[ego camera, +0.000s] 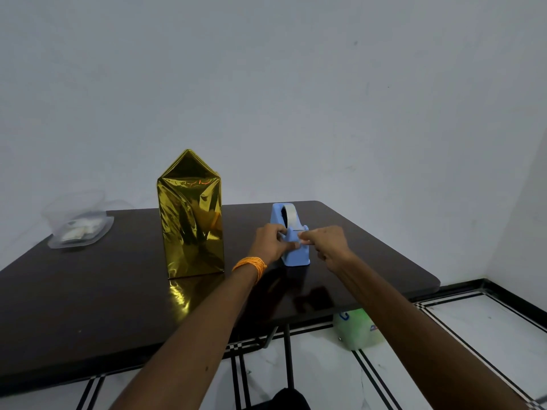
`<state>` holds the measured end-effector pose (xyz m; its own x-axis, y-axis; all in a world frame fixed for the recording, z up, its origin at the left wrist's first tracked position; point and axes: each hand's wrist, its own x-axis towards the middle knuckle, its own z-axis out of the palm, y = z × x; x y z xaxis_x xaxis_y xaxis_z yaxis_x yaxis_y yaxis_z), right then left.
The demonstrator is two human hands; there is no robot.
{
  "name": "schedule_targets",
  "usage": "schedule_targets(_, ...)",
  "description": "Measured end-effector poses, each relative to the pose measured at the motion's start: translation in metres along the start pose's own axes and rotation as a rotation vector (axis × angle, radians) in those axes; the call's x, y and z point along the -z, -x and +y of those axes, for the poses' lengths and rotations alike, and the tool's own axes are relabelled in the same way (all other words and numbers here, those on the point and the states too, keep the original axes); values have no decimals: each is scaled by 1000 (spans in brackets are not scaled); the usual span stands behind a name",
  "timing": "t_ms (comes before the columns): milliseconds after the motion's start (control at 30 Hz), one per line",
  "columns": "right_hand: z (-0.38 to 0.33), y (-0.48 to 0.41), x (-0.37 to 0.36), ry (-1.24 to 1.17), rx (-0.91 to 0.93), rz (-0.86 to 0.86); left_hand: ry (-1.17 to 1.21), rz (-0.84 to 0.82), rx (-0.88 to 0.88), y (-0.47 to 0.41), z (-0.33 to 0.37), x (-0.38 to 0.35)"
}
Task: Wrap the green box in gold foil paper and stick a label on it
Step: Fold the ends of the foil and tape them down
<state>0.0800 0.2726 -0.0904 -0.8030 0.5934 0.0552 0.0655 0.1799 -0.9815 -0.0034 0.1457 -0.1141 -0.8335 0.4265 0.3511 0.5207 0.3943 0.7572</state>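
1. Far left of the table (88,306): a clear plastic container (78,220) holding small white items; these are too blurred to identify.
2. Centre-left: the box (191,220) stands upright on the table, fully covered in gold foil paper (204,247). At the top, the foil rises to a triangular peak (188,164) and is not folded flat. The box is well apart from the container and near the tape dispenser, without touching it.
3. Left hand (270,244): curled around the left side of the blue tape dispenser (296,255), gripping it. An orange thread band (250,266) circles the wrist.
4. The dispenser stands on the table, right of the box, with its tape roll (291,214) at the far end.
5. Right hand (331,244): thumb and forefinger pinch the tape strip (305,239) at the dispenser's near top edge; the other fingers are curled.
6. Under the table's right edge: a green-and-white bag (356,329) on the tiled floor (461,335).
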Motion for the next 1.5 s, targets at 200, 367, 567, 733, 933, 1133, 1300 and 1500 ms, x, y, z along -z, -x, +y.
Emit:
schedule_targets(200,15,1,0,-23,51,-23,-11,-5,-13,-1,-1,0)
schedule_targets(367,13,-7,7,307,207,32,-42,-25,-11,-2,1,2)
schedule_targets(567,-3,-8,16,680,268,25,-85,-65,-12,-1,0,6)
schedule_targets(733,1,0,24,765,219,-85,-178,-120,-4,-1,1,7)
schedule_targets(933,-35,15,24,384,413,-53,-283,4,-109,6,22,37)
schedule_targets(1133,-82,16,-21,108,534,-78,-231,387,-318,10,67,120)
schedule_targets(1300,-120,25,-67,-8,666,-230,-119,612,-446,27,91,200)
schedule_targets(1500,-154,38,-116,-51,791,-416,-52,601,-209,30,49,254)
